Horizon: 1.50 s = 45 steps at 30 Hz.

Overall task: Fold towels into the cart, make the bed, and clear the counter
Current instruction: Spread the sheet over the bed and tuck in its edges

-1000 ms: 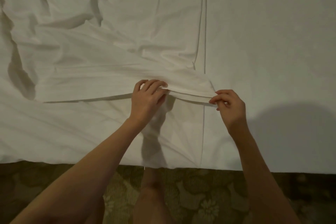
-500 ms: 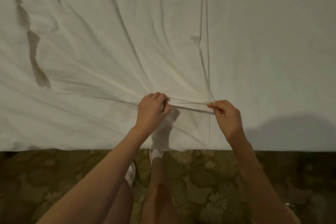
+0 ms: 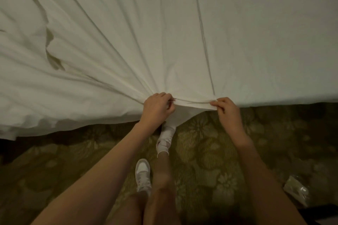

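A white bed sheet covers the bed and fills the upper half of the view. My left hand grips the sheet's hem at the bed's near edge, fingers curled round the cloth. My right hand pinches the same hem a short way to the right. The hem is stretched taut between both hands, and long creases fan out from my left hand toward the upper left. A straight seam runs up the sheet from near my right hand.
Below the bed edge lies a green floral carpet. My legs and white shoes stand on it between my arms. A crumpled clear plastic wrapper lies on the carpet at the lower right.
Both hands pulled the sheet's hem toward me, from the middle of the bed to its near edge. The folded-back flap flattened out and the sheet drew into taut creases. I stepped back.
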Available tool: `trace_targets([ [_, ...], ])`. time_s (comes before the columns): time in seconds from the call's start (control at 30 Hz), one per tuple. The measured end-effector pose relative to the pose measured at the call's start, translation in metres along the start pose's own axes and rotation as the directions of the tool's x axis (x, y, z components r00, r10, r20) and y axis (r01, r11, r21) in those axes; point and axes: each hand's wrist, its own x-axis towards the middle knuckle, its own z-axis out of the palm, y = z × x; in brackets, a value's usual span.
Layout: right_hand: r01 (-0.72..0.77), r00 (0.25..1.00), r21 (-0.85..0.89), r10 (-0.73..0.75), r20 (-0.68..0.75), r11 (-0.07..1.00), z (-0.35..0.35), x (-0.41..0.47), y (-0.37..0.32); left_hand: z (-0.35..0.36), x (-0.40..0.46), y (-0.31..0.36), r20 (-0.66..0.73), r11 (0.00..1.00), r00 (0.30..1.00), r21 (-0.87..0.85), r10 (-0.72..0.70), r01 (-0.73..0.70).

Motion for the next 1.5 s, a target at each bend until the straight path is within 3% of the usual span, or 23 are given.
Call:
trace_targets([
  [0.2, -0.092, 0.996, -0.020, 0.092, -0.022, 0.996, 0.003, -0.048, 0.022, 0.018, -0.042, 0.020, 0.107, 1.000, 0.994, -0.008, -0.004, 0.005],
  [0.37, -0.172, 0.970, 0.024, 0.165, 0.177, 0.985, 0.033, -0.071, 0.019, 0.026, -0.077, -0.006, 0.207, 0.996, 0.978, 0.092, 0.000, -0.019],
  [0.63, -0.178, 0.983, 0.211, 0.167, 0.073, 0.961, 0.023, -0.078, 0.014, 0.052, -0.070, 0.038, 0.235, 0.999, 0.972, -0.025, -0.015, 0.022],
  [0.8, -0.197, 0.980, 0.313, 0.190, 0.051, 0.929, 0.013, -0.073, 0.008, 0.068, -0.060, 0.076, 0.117, 0.991, 0.984, -0.019, 0.134, -0.133],
  [0.97, -0.225, 0.974, 0.431, 0.200, 0.104, 0.874, -0.001, -0.065, 0.007, 0.077, -0.052, 0.089, -0.008, 0.992, 0.993, -0.038, 0.118, -0.118],
  [1.13, -0.239, 0.969, 0.405, 0.188, 0.163, 0.882, -0.006, -0.063, 0.024, 0.080, -0.049, 0.089, 0.020, 0.990, 0.992, -0.053, 0.129, -0.127],
  [1.2, -0.230, 0.970, 0.390, 0.175, 0.171, 0.892, -0.006, -0.063, 0.031, 0.080, -0.050, 0.086, 0.069, 0.992, 0.993, -0.088, 0.095, -0.088],
  [1.37, -0.287, 0.953, 0.367, 0.226, 0.202, 0.885, 0.005, -0.052, 0.053, 0.083, -0.049, 0.074, 0.125, 0.954, 0.971, -0.198, -0.202, 0.223],
  [1.5, -0.339, 0.937, 0.390, 0.271, 0.220, 0.856, 0.029, -0.031, 0.066, 0.091, -0.047, 0.071, 0.137, 0.932, 0.961, -0.246, -0.239, 0.266],
])
